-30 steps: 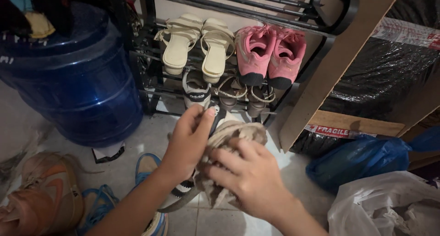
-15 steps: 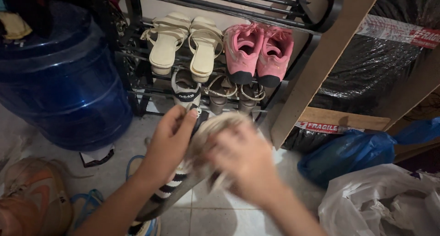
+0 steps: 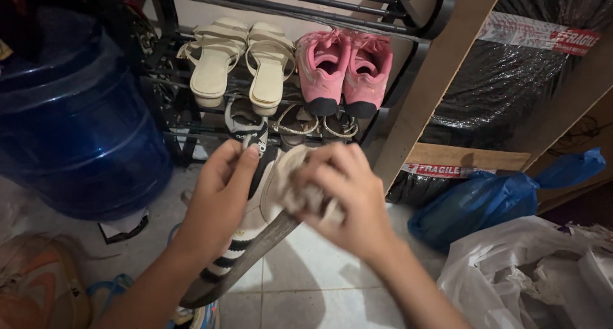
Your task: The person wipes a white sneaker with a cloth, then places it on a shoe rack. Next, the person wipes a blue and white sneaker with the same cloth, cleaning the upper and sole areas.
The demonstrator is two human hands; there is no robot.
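My left hand (image 3: 220,198) is wrapped around a sneaker (image 3: 246,239), white with black stripes, fingers curled over its upper while the grey sole faces right and runs down toward the bottom of the view. My right hand (image 3: 348,201) is closed on a crumpled beige cloth (image 3: 300,191) and presses it against the sneaker's toe end, just beside my left fingertips; the hand is a little blurred. Both hands hang above a pale tiled floor (image 3: 313,290).

Down at the left corner lies an orange shoe (image 3: 38,284), and near it a blue-trimmed shoe (image 3: 112,287) partly hidden by my left forearm. At the right a white plastic bag (image 3: 530,278) sits crumpled, with a blue bag (image 3: 485,204) behind it.

Left of my hands stands a big blue water jug (image 3: 76,131). Straight ahead is a black shoe rack (image 3: 172,112). On its lower shelf I see a black-and-white sneaker (image 3: 246,121) beside strappy sandals (image 3: 313,121). On the shelf above rest cream sandals (image 3: 242,64), and to their right pink sneakers (image 3: 341,67), the pairs side by side. A wooden board (image 3: 440,80) leans against the rack's right end, and behind it is something wrapped in black plastic (image 3: 511,92) with red-and-white tape.
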